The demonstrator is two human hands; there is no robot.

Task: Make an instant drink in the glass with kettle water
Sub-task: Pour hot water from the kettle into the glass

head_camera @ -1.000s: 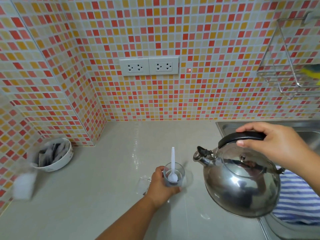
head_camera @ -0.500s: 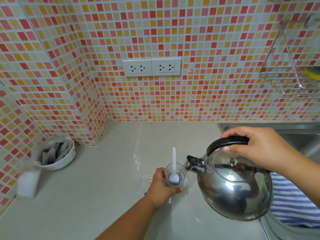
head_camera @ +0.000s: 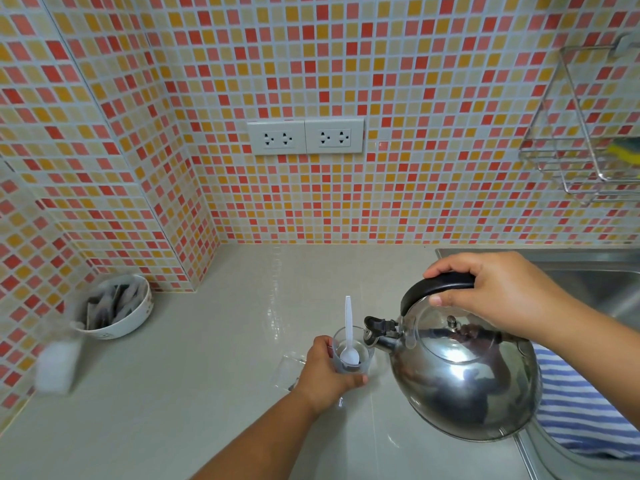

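Left hand (head_camera: 325,372) wrapped around the small clear glass (head_camera: 353,353) on the grey counter (head_camera: 207,393), fingers closed on its side. Inside the glass a white plastic spoon (head_camera: 349,336), leaning, over dark powder. Right hand (head_camera: 491,292) gripping the black handle (head_camera: 436,285) of the steel kettle (head_camera: 464,379), held above the counter, tilted left, spout (head_camera: 375,332) just at the glass rim. Bowl of sachets (head_camera: 116,308) far left, near the tiled wall.

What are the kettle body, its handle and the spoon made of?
Round shiny kettle body: polished metal, likely stainless steel, with mirror reflections. Curved black kettle handle: matte, probably plastic. Small white spoon in the clear glass: looks like thin plastic, slightly translucent.
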